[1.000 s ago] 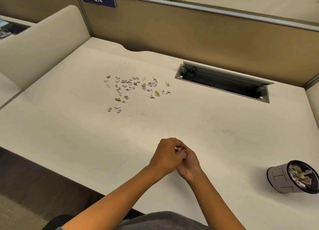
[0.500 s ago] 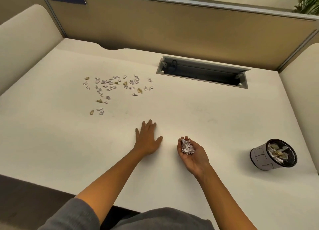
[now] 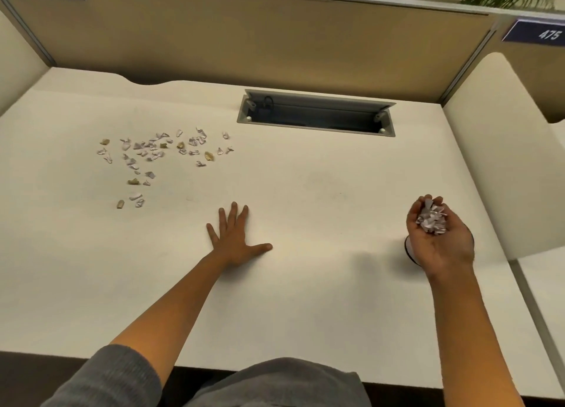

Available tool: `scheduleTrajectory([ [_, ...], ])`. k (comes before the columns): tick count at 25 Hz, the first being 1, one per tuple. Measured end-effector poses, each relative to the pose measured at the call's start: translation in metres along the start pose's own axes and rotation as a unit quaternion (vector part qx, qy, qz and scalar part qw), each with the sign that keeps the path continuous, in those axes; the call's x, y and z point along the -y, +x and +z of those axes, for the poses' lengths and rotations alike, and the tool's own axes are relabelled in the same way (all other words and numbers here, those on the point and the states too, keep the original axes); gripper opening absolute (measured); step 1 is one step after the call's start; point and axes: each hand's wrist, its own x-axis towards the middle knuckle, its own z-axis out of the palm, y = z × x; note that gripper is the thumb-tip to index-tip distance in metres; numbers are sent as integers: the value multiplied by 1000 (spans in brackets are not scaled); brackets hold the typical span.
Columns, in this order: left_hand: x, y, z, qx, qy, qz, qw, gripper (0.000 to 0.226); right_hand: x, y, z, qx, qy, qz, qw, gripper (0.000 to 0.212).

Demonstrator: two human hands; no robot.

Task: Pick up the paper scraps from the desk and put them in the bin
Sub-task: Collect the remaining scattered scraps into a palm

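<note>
Several small white and tan paper scraps [image 3: 159, 156] lie scattered on the cream desk [image 3: 305, 299] at the left. My right hand [image 3: 440, 241] is cupped palm up around a heap of white paper scraps [image 3: 431, 218], its fingers curled round them. It hovers right over the small grey bin [image 3: 409, 249], which is almost wholly hidden beneath it; only a sliver of the bin's left wall shows. My left hand [image 3: 234, 238] rests flat on the desk near the middle, fingers spread, holding nothing.
An open grey cable tray [image 3: 315, 114] is sunk into the desk at the back. Tan partition panels close off the back, cream dividers [image 3: 501, 149] stand at both sides. The desk's front edge runs just before my torso.
My hands parted. The left went flat onto the desk. The right carried the heap of scraps rightwards until it came over the bin. The camera swung to the right.
</note>
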Motion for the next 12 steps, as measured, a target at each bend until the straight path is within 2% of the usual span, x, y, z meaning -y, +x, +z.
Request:
scheduleTrajectory([
  [2,0,0,0,-2,1,0,1000,122,29,4,-3,21,-22,-73,997,10],
  [4,0,0,0,-2,-2,0,1000,122,50,10,-11,20,-109,-154,982,15],
  [7,1,1,0,-4,-4,0,1000,122,62,18,-27,-18,-323,-268,907,25],
  [8,1,1,0,-5,-4,0,1000,123,62,21,-32,-25,-377,-283,881,26],
  [9,1,1,0,-5,-4,0,1000,123,61,24,-36,-27,-402,-283,871,26],
  [12,1,1,1,-10,-10,0,1000,124,60,30,-41,-26,-435,-274,858,27],
])
